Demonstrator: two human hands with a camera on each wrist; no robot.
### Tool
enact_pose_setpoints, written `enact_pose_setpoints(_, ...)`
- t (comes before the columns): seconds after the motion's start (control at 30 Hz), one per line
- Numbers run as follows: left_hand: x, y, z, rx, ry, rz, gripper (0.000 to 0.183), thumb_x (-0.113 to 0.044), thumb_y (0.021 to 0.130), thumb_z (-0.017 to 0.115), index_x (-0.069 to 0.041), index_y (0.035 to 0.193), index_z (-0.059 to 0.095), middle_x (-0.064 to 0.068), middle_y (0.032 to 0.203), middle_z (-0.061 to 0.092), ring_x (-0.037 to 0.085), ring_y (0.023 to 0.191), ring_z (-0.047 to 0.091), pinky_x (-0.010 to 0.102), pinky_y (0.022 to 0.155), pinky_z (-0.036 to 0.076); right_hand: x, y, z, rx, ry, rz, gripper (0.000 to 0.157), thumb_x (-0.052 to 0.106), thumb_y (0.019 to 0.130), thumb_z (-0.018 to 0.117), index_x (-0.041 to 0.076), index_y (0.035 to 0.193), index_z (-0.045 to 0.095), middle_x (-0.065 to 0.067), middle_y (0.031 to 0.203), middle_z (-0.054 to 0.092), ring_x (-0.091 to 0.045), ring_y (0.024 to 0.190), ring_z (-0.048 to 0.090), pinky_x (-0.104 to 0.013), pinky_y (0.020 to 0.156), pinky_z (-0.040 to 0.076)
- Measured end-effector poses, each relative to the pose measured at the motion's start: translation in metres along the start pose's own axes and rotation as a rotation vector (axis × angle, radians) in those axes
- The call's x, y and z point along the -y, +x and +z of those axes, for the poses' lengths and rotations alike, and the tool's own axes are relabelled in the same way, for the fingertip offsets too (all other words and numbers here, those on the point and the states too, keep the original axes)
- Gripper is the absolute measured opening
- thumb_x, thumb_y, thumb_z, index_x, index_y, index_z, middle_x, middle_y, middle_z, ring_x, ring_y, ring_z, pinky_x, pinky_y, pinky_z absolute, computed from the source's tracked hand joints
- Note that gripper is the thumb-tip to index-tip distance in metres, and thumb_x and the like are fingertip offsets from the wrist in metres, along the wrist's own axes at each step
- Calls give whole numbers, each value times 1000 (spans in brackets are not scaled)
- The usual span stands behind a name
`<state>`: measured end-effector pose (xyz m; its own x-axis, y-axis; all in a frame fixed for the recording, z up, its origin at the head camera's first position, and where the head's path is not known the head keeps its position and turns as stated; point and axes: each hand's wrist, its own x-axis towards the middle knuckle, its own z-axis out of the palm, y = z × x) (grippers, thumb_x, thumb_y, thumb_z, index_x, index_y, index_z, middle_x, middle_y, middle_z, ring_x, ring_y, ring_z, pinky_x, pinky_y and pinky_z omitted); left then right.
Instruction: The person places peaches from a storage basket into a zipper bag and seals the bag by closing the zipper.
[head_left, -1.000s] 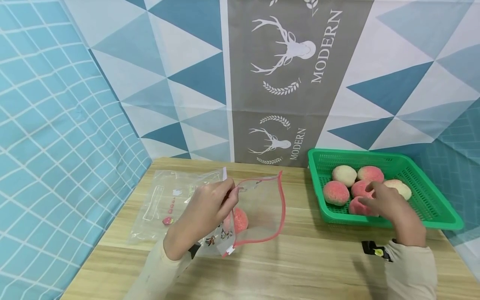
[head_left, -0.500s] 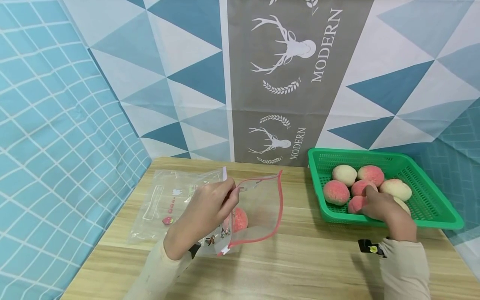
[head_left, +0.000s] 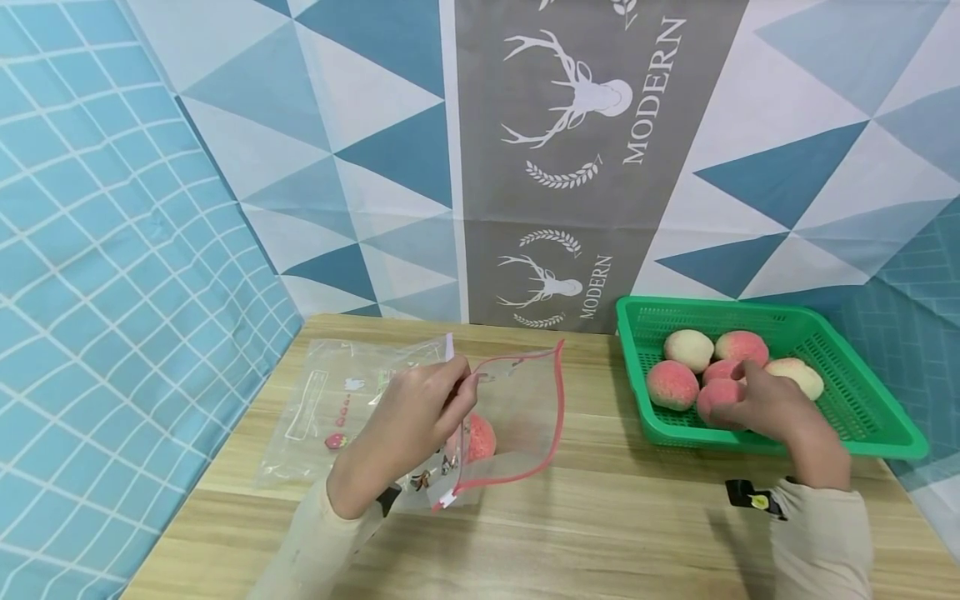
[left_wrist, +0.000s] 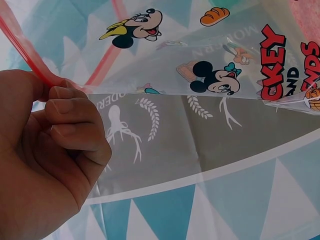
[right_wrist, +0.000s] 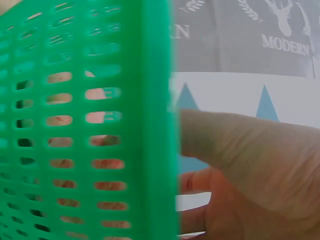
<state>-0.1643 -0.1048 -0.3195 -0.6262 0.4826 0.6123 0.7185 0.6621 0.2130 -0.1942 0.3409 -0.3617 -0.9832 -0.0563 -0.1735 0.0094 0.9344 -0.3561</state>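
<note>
My left hand (head_left: 408, 421) pinches the red-edged mouth of a clear zip bag (head_left: 528, 417), which gapes to the right. Inside the bag lies a pink peach (head_left: 482, 437). The left wrist view shows curled fingers at the red edge and cartoon mouse prints on the bag (left_wrist: 150, 70). Over at the green basket (head_left: 637, 400), my right hand (head_left: 787, 412) grips a pink peach (head_left: 716, 400) near the front wall, thumb in front and fingers behind. In the right wrist view the basket wall (right_wrist: 160, 130) hides the fingertips and the peach.
Several more peaches, pink and cream, lie in the basket, among them a cream peach (head_left: 688, 350) at the back. A flat clear bag (head_left: 300, 429) with a strawberry print lies at the left. Patterned cloth (head_left: 390, 167) stands behind the wooden table (head_left: 600, 533).
My right hand came down onto the front pink peach, then drew slightly right, leaving more of that peach showing. The bag's lower corner with its white slider shifted a little left.
</note>
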Motion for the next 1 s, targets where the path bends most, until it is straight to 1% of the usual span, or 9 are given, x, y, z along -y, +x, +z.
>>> enact_pose_setpoints(0.13, 0, -1, 1, 1, -5, 1, 24, -20, 90, 41, -20, 67, 41, -10, 51, 32, 2, 42, 28, 18, 38, 23, 4, -4, -5, -60, 15, -7, 78, 52, 77, 60, -5, 119, 29, -14, 84, 53, -25, 69, 50, -32, 52, 39)
enact_pose_setpoints(0.2, 1, -1, 1, 2, -8, -1, 24, -20, 90, 41, -20, 67, 41, -10, 51, 32, 2, 42, 28, 18, 38, 23, 6, -5, -6, -100, 18, -18, 80, 54, 76, 60, -5, 121, 29, -12, 81, 52, -24, 67, 49, -31, 51, 38)
enact_pose_setpoints(0.33, 1, -1, 1, 2, -16, 0, 24, -19, 90, 42, -20, 66, 40, -10, 51, 32, 2, 42, 27, 18, 38, 22, 13, -9, -9, -210, 8, -39, 81, 57, 75, 59, -4, 120, 31, -14, 81, 51, -24, 65, 49, -30, 49, 37)
enact_pose_setpoints(0.47, 0, 0, 1, -1, -13, 3, 24, -19, 90, 41, -20, 67, 41, -10, 51, 32, 2, 42, 27, 18, 38, 22, 23, -16, -12, -323, -14, -35, 80, 59, 74, 59, -2, 119, 34, -15, 81, 51, -27, 68, 47, -30, 47, 35)
enact_pose_setpoints(0.7, -1, 2, 1, -2, -10, 0, 23, -19, 90, 41, -19, 67, 41, -10, 51, 32, 3, 42, 28, 18, 38, 23, 43, -36, -23, -443, 19, -49, 84, 57, 70, 65, 0, 124, 36, -23, 100, 47, -41, 90, 38, -41, 51, 38)
enact_pose_setpoints(0.73, -1, 2, 1, -1, -8, -1, 23, -19, 90, 41, -19, 67, 41, -10, 51, 32, 3, 42, 28, 18, 37, 23, 47, -39, -24, -458, 24, -56, 84, 56, 69, 66, 1, 124, 36, -23, 100, 47, -41, 92, 36, -41, 50, 38)
enact_pose_setpoints(0.83, -1, 2, 2, 0, -9, 2, 23, -19, 90, 41, -19, 67, 41, -9, 51, 32, 3, 42, 28, 18, 38, 23, 58, -47, -27, -495, 37, -88, 83, 53, 68, 69, 3, 126, 36, -22, 103, 47, -41, 96, 34, -40, 50, 37)
enact_pose_setpoints(0.93, -2, 2, 2, 3, -14, -1, 23, -18, 90, 42, -19, 67, 41, -9, 51, 32, 3, 43, 28, 18, 38, 23, 70, -53, -28, -534, 42, -137, 78, 46, 69, 70, 4, 126, 38, -19, 105, 48, -38, 95, 35, -37, 51, 35)
enact_pose_setpoints(1.0, -2, 2, 2, 5, -15, -5, 23, -19, 90, 42, -19, 67, 42, -9, 51, 32, 3, 43, 28, 18, 38, 23, 79, -57, -27, -562, 48, -165, 75, 42, 69, 71, 4, 125, 39, -18, 108, 49, -36, 95, 35, -39, 52, 36)
